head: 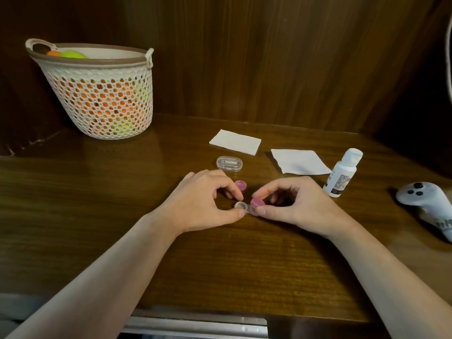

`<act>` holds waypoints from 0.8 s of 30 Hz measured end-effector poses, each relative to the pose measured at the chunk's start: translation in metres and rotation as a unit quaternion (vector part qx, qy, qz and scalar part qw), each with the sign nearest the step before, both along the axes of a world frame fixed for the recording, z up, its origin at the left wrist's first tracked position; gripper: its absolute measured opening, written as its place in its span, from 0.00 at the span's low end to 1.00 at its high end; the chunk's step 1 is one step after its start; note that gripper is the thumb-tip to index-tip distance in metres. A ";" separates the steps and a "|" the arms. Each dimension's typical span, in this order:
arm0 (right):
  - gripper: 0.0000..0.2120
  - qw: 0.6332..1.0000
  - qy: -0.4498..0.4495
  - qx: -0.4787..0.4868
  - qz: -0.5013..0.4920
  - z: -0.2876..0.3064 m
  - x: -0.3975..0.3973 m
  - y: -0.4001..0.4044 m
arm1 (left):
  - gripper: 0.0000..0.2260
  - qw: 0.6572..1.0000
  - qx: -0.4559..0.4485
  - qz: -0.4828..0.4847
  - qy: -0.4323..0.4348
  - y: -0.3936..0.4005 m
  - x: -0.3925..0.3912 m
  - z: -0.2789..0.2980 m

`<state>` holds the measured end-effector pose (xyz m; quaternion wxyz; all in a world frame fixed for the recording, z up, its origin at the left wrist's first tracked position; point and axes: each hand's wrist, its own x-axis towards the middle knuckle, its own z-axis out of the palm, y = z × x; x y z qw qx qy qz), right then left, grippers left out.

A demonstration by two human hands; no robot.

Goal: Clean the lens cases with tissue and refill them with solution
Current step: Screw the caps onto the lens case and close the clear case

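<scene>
Left hand (208, 199): thumb and forefinger pinch the clear twin-well plastic lens case (242, 206), frame centre (one well uncapped);
Right hand (293, 204): fingertips grip its round pink screw cap (257, 202)

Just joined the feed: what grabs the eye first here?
Centre of the wooden table: the left hand pinches the clear twin-well lens case, while the right hand grips its pink round cap. A white mesh basket of orange and green balls stands far left.
</scene>
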<state>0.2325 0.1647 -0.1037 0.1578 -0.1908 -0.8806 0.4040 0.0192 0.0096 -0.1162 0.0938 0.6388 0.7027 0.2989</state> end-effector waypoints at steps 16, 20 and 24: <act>0.10 1.000 -0.019 0.016 0.012 -0.001 -0.001 0.001 | 0.15 1.000 0.021 -0.008 0.003 0.004 -0.002 -0.005; 0.10 1.000 -0.018 0.018 0.014 -0.001 -0.002 0.001 | 0.13 1.000 0.025 -0.008 -0.001 0.004 -0.002 -0.006; 0.10 0.999 -0.019 0.021 0.016 -0.001 -0.002 0.001 | 0.11 1.000 0.021 -0.010 -0.007 0.004 -0.002 -0.006</act>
